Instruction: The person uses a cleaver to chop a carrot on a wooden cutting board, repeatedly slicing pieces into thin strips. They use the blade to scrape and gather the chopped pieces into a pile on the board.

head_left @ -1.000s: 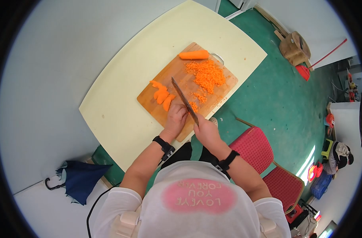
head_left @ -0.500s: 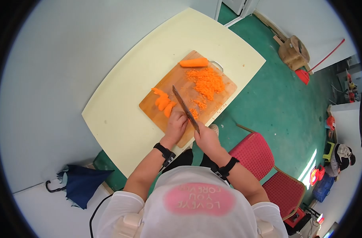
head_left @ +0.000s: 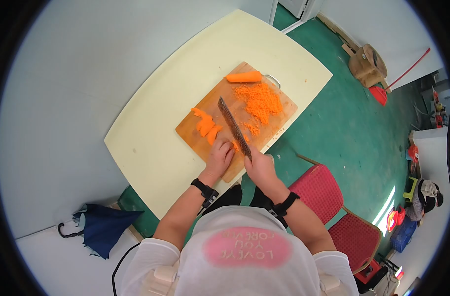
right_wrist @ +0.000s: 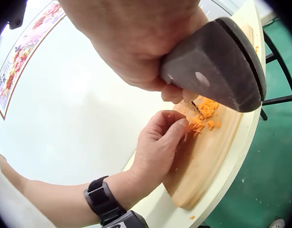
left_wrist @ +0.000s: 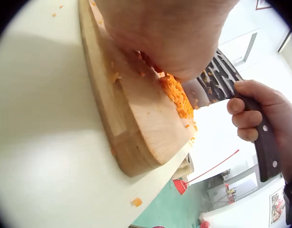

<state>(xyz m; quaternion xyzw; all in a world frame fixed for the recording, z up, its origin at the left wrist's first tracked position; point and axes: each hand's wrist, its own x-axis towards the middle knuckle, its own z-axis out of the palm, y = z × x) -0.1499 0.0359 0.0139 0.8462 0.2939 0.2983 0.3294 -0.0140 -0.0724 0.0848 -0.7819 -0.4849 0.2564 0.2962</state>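
Note:
In the head view a wooden cutting board [head_left: 216, 98] bears a peeled carrot [head_left: 244, 77], a heap of minced carrot [head_left: 260, 102] and several carrot slices [head_left: 205, 126]. The left hand [head_left: 219, 158], near the board's lower part, has curled fingers pinching thin carrot strips [right_wrist: 185, 137], partly hidden by the fingers. The right hand [head_left: 262, 170] grips the dark handle [right_wrist: 212, 66] of a knife [head_left: 231, 123]. Its blade points up and left across the board, close beside the left fingertips. In the left wrist view carrot bits cling to the blade [left_wrist: 217, 78].
The pale yellow table [head_left: 156, 113] stands against a grey wall. Red chairs [head_left: 319, 192] are right of the person, a blue umbrella [head_left: 106, 229] at the lower left. A wooden block [head_left: 368, 65] and red dustpan [head_left: 378, 95] lie farther off; another person [head_left: 424, 197] is at the far right.
The head view has shifted, so the board appears lower. The knife and right hand have moved slightly right relative to the left hand, which keeps its place on the board.

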